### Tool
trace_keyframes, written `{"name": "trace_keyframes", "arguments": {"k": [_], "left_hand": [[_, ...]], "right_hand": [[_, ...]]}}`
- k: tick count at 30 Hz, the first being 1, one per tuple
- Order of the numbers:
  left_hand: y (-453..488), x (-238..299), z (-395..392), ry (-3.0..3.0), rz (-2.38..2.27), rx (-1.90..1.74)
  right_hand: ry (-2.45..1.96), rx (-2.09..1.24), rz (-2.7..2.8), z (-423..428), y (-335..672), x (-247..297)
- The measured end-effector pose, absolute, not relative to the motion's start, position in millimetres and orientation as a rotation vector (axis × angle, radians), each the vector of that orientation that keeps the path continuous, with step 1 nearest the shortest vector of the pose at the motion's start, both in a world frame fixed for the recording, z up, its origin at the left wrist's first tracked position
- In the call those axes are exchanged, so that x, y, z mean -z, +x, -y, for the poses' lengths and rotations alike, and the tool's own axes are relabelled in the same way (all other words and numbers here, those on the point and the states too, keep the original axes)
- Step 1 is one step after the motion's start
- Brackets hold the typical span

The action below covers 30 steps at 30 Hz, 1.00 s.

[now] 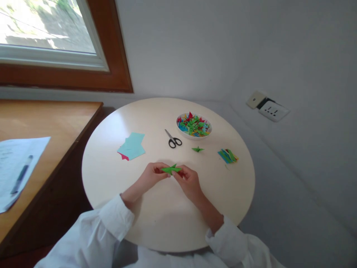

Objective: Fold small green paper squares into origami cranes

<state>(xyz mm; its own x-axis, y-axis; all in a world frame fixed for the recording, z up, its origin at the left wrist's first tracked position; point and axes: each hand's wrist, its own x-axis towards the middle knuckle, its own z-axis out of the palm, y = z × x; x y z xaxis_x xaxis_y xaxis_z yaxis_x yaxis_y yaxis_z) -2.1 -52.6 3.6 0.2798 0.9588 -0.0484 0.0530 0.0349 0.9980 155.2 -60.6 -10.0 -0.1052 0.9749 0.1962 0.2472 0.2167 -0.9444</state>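
Note:
Between my hands is a green origami crane [172, 169], held just above the round table's middle. My left hand [156, 172] pinches its left side, and my right hand [189, 178] pinches its right side. Fingers of both hands are closed on the paper and cover its ends. Another green paper crane [198, 149] sits on the table beyond my right hand. Black-handled scissors [173, 140] lie past my fingers with the blades partly spread. Behind the crane on the table stands a white bowl [195, 137], heaped with small folded cranes in red, green, blue and yellow.
Light blue paper sheets [133, 146] with a pink one beneath lie at the left of the round white table [167, 223]. Coloured paper strips [228, 156] are at the right. A wooden desk [67, 123] on the left bears papers and a pen [22, 175]. Walls stand behind and right.

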Motion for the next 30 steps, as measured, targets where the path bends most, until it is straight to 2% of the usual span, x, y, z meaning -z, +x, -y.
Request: {"name": "trace_keyframes", "arguments": {"k": [6, 11, 16, 30], "left_hand": [[-4, -1, 51, 0.813, -0.831, -1.112], [-8, 0, 49, 0.604, -0.780, -1.195], [-9, 2, 46, 0.616, -0.812, -1.231], [-4, 4, 45, 0.890, -1.101, -1.328]], "right_hand": [[-1.157, -1.026, 1.491, 46, 138, 2], [-1.126, -1.073, 1.470, 36, 123, 0], [-1.165, -0.957, 1.550, 32, 118, 3], [-1.171, -0.914, 1.548, 35, 119, 18]]}}
